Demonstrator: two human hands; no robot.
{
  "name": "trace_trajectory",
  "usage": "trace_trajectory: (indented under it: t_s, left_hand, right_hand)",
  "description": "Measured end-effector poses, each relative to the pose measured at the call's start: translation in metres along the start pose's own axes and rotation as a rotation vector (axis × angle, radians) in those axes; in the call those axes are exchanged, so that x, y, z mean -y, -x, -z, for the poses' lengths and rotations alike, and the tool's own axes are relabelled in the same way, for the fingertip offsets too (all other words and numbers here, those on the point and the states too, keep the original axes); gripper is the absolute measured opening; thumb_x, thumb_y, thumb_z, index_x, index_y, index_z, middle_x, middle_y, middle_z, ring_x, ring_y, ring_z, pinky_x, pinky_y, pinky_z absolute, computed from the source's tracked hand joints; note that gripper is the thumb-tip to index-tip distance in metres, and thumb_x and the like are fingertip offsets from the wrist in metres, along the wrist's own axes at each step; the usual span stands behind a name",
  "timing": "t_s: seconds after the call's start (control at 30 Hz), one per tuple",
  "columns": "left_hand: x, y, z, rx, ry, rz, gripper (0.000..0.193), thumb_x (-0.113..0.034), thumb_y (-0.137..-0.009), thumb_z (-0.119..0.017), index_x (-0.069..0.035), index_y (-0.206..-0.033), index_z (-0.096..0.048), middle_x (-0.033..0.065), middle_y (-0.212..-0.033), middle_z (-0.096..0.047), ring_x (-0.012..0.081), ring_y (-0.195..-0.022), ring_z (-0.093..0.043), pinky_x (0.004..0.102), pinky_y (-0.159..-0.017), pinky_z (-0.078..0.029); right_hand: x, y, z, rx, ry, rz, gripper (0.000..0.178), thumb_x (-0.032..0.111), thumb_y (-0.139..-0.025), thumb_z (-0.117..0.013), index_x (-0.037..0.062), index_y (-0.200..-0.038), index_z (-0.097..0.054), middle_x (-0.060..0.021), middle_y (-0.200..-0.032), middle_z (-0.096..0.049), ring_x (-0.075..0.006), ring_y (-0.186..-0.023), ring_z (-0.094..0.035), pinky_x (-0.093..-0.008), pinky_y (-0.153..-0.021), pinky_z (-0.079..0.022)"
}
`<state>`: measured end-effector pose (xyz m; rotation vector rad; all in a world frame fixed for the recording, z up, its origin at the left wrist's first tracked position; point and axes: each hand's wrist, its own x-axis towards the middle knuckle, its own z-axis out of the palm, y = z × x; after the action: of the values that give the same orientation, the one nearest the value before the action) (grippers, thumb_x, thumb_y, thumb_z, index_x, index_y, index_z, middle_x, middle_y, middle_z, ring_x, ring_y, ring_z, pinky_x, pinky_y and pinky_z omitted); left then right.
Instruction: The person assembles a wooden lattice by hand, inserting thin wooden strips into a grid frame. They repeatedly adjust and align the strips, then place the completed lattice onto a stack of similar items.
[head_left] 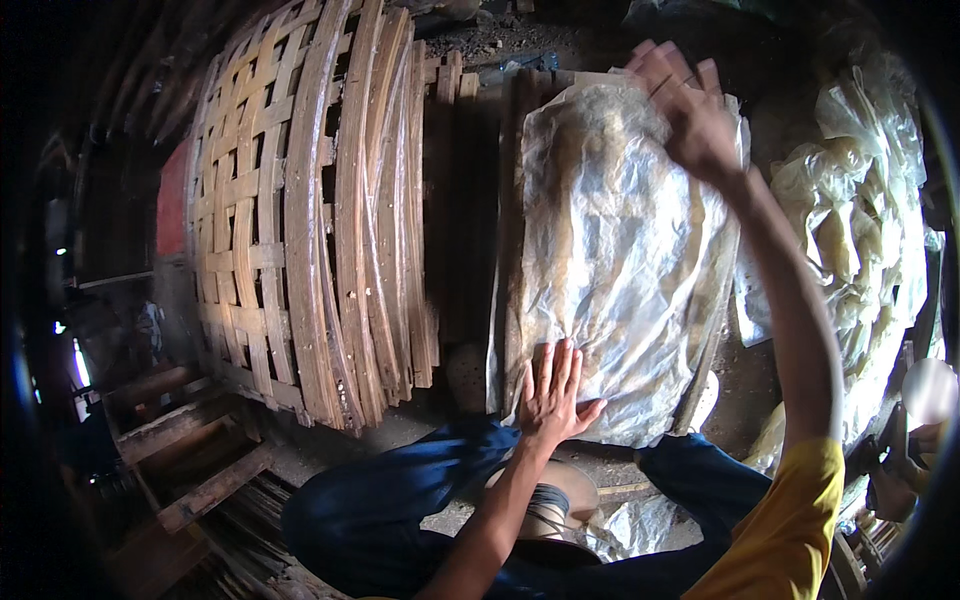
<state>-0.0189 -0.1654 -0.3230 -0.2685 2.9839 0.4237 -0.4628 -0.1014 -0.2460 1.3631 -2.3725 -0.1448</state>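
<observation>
A crinkled, see-through plastic sheet [620,230] covers a long wooden-edged frame in front of my knees. Something pale brown shows faintly beneath it; I cannot make out what. My left hand [553,392] lies flat on the sheet's near left part, fingers stretched out and pointing away from me. Over the far right corner of the sheet is my right hand [688,105], its fingers spread and slightly blurred. Whether it touches the plastic there I cannot tell. Neither hand holds anything.
Woven slatted wooden trays [245,230] stand stacked on edge to the left. A heap of crumpled clear plastic [850,220] lies on the right. At the lower left is a wooden crate-like frame [200,450]. A round object [575,490] sits between my legs.
</observation>
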Motion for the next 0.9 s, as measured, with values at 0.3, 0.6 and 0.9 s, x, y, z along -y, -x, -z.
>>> trace_trajectory:
  t_s: [0.3,0.6,0.9]
  left_hand:
    - [0.001,-0.003,0.001,-0.037,-0.037,-0.012,0.092,-0.07,-0.09,-0.05,-0.001,-0.151,-0.043,0.0153,-0.162,-0.034,0.0378,-0.15,-0.03,0.0602,-0.119,-0.02]
    - [0.001,0.007,-0.001,-0.054,-0.016,0.022,0.091,-0.069,-0.091,-0.05,-0.003,-0.154,-0.039,0.014,-0.164,-0.032,0.0352,-0.152,-0.029,0.0592,-0.12,-0.02]
    - [0.001,0.001,0.004,-0.037,0.012,0.011,0.091,-0.071,-0.091,-0.049,-0.006,-0.154,-0.042,0.0121,-0.166,-0.03,0.0329,-0.154,-0.022,0.0586,-0.121,-0.017]
  right_hand:
    - [0.116,0.075,-0.032,0.393,-0.514,0.397,0.064,0.05,-0.104,-0.035,0.0259,-0.162,-0.02,-0.0026,-0.168,-0.015,-0.0252,-0.151,-0.022,-0.051,-0.123,-0.015]
    - [0.037,0.023,0.042,0.226,-0.442,-0.16,0.057,0.036,-0.102,-0.053,0.0124,-0.152,-0.041,-0.0118,-0.153,-0.042,-0.0277,-0.124,-0.055,-0.0445,-0.098,-0.049]
    - [0.022,0.044,-0.02,0.0,-0.205,0.187,0.057,0.046,-0.104,-0.043,0.0092,-0.147,-0.042,-0.0155,-0.144,-0.046,-0.0296,-0.127,-0.045,-0.0505,-0.103,-0.038]
